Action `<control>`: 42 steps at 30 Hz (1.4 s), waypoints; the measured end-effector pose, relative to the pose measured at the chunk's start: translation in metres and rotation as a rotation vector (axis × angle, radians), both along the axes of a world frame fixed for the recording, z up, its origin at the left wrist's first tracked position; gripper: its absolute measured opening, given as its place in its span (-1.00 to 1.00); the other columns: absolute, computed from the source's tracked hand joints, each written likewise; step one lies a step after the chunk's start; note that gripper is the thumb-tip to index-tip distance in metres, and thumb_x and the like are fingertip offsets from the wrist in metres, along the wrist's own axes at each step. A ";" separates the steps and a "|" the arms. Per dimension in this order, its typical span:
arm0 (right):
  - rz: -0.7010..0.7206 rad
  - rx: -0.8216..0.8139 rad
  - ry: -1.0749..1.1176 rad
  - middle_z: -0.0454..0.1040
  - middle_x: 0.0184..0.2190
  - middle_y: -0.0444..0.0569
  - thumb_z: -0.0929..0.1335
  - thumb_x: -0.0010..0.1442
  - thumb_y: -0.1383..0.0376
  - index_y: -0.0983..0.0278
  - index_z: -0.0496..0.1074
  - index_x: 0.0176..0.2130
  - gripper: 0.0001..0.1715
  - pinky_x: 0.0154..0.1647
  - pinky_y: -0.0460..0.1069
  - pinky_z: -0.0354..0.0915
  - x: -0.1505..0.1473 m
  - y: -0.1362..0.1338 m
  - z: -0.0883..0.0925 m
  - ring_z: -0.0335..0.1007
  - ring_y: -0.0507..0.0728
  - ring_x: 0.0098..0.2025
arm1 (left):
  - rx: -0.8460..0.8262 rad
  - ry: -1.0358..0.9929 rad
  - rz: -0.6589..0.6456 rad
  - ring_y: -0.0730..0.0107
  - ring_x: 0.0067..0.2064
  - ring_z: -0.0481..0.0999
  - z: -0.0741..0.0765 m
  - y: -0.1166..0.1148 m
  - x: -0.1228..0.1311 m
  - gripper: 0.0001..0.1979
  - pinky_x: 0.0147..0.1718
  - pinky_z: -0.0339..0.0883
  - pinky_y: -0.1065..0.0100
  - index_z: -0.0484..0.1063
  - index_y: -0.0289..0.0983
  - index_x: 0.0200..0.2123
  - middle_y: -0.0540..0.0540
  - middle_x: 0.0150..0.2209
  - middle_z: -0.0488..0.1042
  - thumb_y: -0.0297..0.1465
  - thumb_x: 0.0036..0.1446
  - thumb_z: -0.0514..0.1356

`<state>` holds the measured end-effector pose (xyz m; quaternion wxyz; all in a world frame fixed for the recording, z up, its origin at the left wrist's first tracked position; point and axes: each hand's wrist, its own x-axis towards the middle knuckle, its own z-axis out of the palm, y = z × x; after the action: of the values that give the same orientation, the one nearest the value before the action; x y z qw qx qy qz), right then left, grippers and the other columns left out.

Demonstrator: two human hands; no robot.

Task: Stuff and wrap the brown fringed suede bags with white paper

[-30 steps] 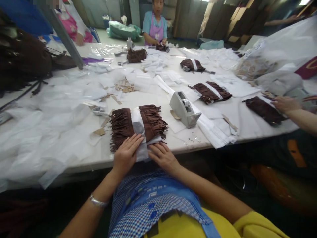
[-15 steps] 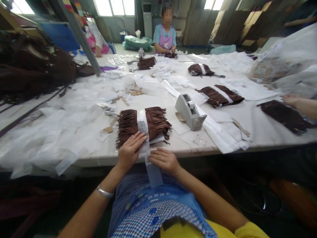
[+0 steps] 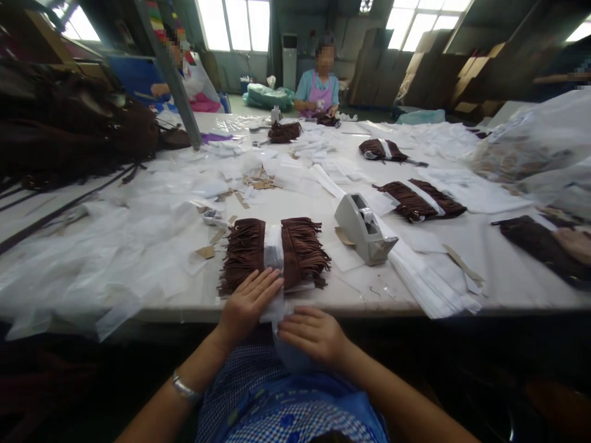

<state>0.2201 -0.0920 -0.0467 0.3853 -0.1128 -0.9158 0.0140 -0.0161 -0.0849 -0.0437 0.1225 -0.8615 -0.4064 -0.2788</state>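
Observation:
A dark brown fringed bag (image 3: 302,252), folded into a bundle, lies close to the table's front edge. Around its middle runs a white paper strip (image 3: 273,243), whose lower end comes down past the edge toward my lap. My left hand (image 3: 252,301) lies flat, fingers stretched, over the bag's near side and the strip. Lower and to the right, my right hand (image 3: 316,335) rests its extended fingers on the strip's hanging part; the thumb is hidden. A grey tape dispenser (image 3: 364,231) stands to the right of the bag.
Loose white wrapping sheets (image 3: 115,246) cover the left of the table. Stacked white strips (image 3: 425,277) lie right of the dispenser. Another wrapped fringed bag (image 3: 422,200) sits beyond. A co-worker's hand (image 3: 575,243) touches a dark bag (image 3: 530,243) at right. Another person (image 3: 318,92) works across the table.
My view has tilted up, so everything sits lower in the picture. Both hands keep nearly the same pose on the strip. At the far left, a person's arm is now raised.

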 end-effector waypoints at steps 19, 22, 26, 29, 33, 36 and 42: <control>0.049 -0.023 -0.105 0.61 -0.07 -0.08 0.40 0.28 0.35 0.30 0.50 -0.05 -0.78 0.27 0.03 0.28 0.001 -0.039 -0.007 0.53 0.02 -0.01 | 0.040 -0.207 0.005 0.20 0.28 0.32 -0.009 0.002 0.009 -0.49 0.23 0.27 0.04 0.18 -0.29 0.28 -0.24 0.18 0.44 -0.50 0.29 0.15; 0.046 -0.018 -0.101 0.61 -0.07 -0.08 0.38 0.30 0.34 0.29 0.51 -0.08 -0.82 0.27 0.02 0.28 0.002 -0.040 -0.003 0.54 0.02 -0.03 | 0.019 -0.239 0.019 0.22 0.27 0.34 -0.007 0.002 0.012 -0.49 0.23 0.28 0.06 0.18 -0.32 0.27 -0.25 0.17 0.45 -0.49 0.28 0.16; 0.046 -0.023 -0.100 0.61 -0.07 -0.08 0.35 0.31 0.37 0.29 0.52 -0.08 -0.82 0.27 0.03 0.28 0.003 -0.042 -0.001 0.54 0.02 -0.03 | 0.013 -0.222 0.044 0.19 0.26 0.36 0.000 -0.001 0.018 -0.57 0.24 0.25 0.00 0.25 -0.28 0.22 -0.24 0.18 0.44 -0.49 0.31 0.13; 0.048 -0.022 -0.111 0.61 -0.07 -0.07 0.35 0.32 0.37 0.29 0.52 -0.07 -0.81 0.27 0.04 0.29 0.005 -0.043 -0.002 0.53 0.03 -0.02 | 0.019 -0.163 0.106 0.13 0.26 0.36 0.006 -0.006 0.022 -0.61 0.28 0.11 -0.11 0.32 -0.24 0.19 -0.20 0.17 0.45 -0.48 0.30 0.13; 0.036 -0.008 -0.114 0.61 -0.08 -0.07 0.34 0.33 0.36 0.28 0.52 -0.08 -0.81 0.25 0.04 0.30 0.006 -0.045 -0.004 0.53 0.02 -0.03 | 0.016 -0.145 0.205 0.15 0.16 0.45 0.011 -0.011 0.027 -0.62 0.29 0.09 -0.10 0.39 -0.17 0.16 -0.15 0.10 0.51 -0.47 0.28 0.17; 0.032 -0.011 -0.107 0.62 -0.09 -0.07 0.34 0.33 0.36 0.29 0.51 -0.07 -0.81 0.24 0.05 0.31 0.006 -0.045 -0.005 0.54 0.02 -0.04 | 0.007 -0.158 0.174 0.21 0.09 0.50 0.009 -0.012 0.030 -0.57 0.27 0.14 -0.02 0.34 -0.17 0.21 -0.13 0.05 0.54 -0.50 0.30 0.13; 0.038 -0.013 -0.093 0.62 -0.09 -0.05 0.33 0.33 0.36 0.28 0.51 -0.08 -0.81 0.22 0.05 0.33 0.010 -0.046 0.001 0.55 0.03 -0.05 | 0.007 -0.251 0.132 0.28 0.03 0.55 0.003 -0.011 0.028 -0.58 0.16 0.34 0.15 0.31 -0.25 0.20 -0.14 0.02 0.56 -0.48 0.29 0.14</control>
<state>0.2296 -0.1380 -0.0461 0.3414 -0.0982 -0.9345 0.0221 0.0116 -0.0960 -0.0409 0.0918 -0.7909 -0.4732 -0.3770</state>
